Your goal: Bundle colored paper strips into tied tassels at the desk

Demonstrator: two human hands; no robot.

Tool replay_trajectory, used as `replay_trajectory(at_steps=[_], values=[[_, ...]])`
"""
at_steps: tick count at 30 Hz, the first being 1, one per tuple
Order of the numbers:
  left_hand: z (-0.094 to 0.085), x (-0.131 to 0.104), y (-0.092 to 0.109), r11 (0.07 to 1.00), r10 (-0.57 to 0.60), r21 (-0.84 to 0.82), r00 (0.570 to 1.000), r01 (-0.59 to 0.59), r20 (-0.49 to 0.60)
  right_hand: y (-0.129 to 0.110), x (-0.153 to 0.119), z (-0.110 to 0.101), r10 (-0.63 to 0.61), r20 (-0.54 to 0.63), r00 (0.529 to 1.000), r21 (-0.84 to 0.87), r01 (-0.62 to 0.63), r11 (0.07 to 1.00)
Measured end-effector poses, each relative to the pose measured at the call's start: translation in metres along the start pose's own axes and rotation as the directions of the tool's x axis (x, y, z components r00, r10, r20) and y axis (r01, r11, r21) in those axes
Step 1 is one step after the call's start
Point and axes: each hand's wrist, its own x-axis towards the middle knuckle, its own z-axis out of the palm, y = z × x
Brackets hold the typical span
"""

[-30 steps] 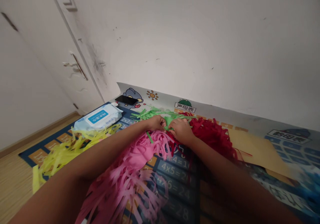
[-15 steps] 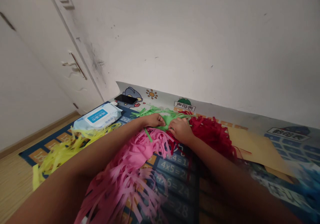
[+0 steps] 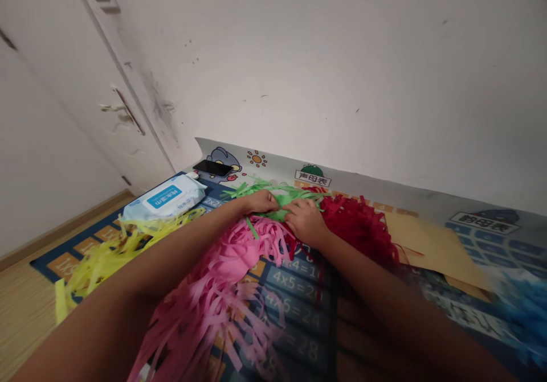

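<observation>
A bunch of green fringed paper strips (image 3: 277, 201) lies near the wall, between both hands. My left hand (image 3: 260, 202) has its fingers curled and closed on the left part of the green paper. From the other side, my right hand (image 3: 305, 218) grips the paper's right part with bent fingers. The fingertips of both hands are partly hidden. Pink fringed paper strips (image 3: 239, 257) spread toward me below the hands. Red fringed strips (image 3: 359, 228) sit just right of my right hand. Yellow fringed strips (image 3: 128, 251) lie left of my left forearm.
A pack of wet wipes (image 3: 166, 197) and a black phone (image 3: 212, 168) are at the back left. Tan paper sheets (image 3: 431, 251) and blue fringed strips (image 3: 525, 308) lie at the right. A printed mat (image 3: 299, 313) underneath curls up against the wall (image 3: 299, 57).
My right hand's fingers have shifted slightly on the green paper, and my left hand has barely moved. The whole view has shifted a little.
</observation>
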Motion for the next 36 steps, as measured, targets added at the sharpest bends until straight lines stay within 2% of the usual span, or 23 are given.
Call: replay_trajectory(at_steps=[4, 9, 11, 13, 17, 22, 24, 27, 29, 30, 31, 32, 34, 35, 36], values=[[0.004, -0.001, 0.007, 0.995, 0.012, 0.104, 0.998, -0.005, -0.065, -0.008, -0.003, -0.005, -0.069, 0.053, 0.996, -0.022, 0.070, 0.997], [0.005, -0.009, 0.016, 0.972, 0.056, 0.232, 0.995, -0.036, -0.079, -0.016, -0.004, -0.009, 0.039, 0.068, 0.997, -0.054, -0.035, 0.998], [0.001, -0.013, 0.018, 0.961, 0.038, 0.276, 0.987, 0.006, -0.156, -0.019, -0.004, -0.010, 0.053, 0.084, 0.995, -0.057, -0.048, 0.997], [-0.009, -0.014, 0.020, 0.949, -0.001, 0.301, 0.958, 0.091, -0.285, -0.021, -0.004, -0.011, 0.050, 0.102, 0.994, -0.058, -0.044, 0.997], [-0.046, -0.018, 0.023, 0.912, -0.081, 0.294, 0.827, 0.287, -0.556, -0.026, -0.007, -0.012, 0.064, 0.124, 0.990, -0.060, -0.057, 0.997], [-0.116, -0.036, 0.039, 0.876, -0.083, 0.266, 0.668, 0.403, -0.740, -0.031, -0.008, -0.012, 0.149, 0.158, 0.976, -0.049, -0.143, 0.989], [-0.148, -0.050, 0.053, 0.863, -0.065, 0.253, 0.593, 0.437, -0.803, -0.033, -0.008, -0.011, 0.184, 0.161, 0.970, -0.035, -0.180, 0.983], [-0.195, -0.077, 0.081, 0.838, -0.023, 0.231, 0.455, 0.494, -0.890, -0.034, -0.008, -0.013, 0.227, 0.151, 0.962, 0.003, -0.231, 0.973], [-0.218, -0.095, 0.105, 0.817, 0.033, 0.245, 0.382, 0.521, -0.924, -0.035, -0.009, -0.021, 0.252, 0.131, 0.959, 0.047, -0.260, 0.965], [-0.224, -0.104, 0.117, 0.806, 0.082, 0.284, 0.377, 0.520, -0.923, -0.037, -0.009, -0.028, 0.267, 0.112, 0.957, 0.074, -0.276, 0.958], [-0.226, -0.112, 0.130, 0.790, 0.145, 0.351, 0.403, 0.503, -0.904, -0.040, -0.010, -0.036, 0.288, 0.083, 0.954, 0.105, -0.296, 0.949], [-0.222, -0.120, 0.141, 0.766, 0.220, 0.441, 0.455, 0.467, -0.863, -0.044, -0.011, -0.046, 0.317, 0.046, 0.947, 0.141, -0.320, 0.937], [-0.199, -0.133, 0.161, 0.689, 0.376, 0.640, 0.587, 0.341, -0.717, -0.062, -0.016, -0.069, 0.385, -0.044, 0.922, 0.229, -0.365, 0.902], [-0.181, -0.139, 0.168, 0.642, 0.442, 0.717, 0.634, 0.270, -0.635, -0.075, -0.020, -0.081, 0.410, -0.083, 0.908, 0.266, -0.376, 0.888], [-0.160, -0.146, 0.172, 0.600, 0.495, 0.772, 0.661, 0.209, -0.564, -0.090, -0.026, -0.091, 0.426, -0.119, 0.897, 0.334, -0.368, 0.868]])
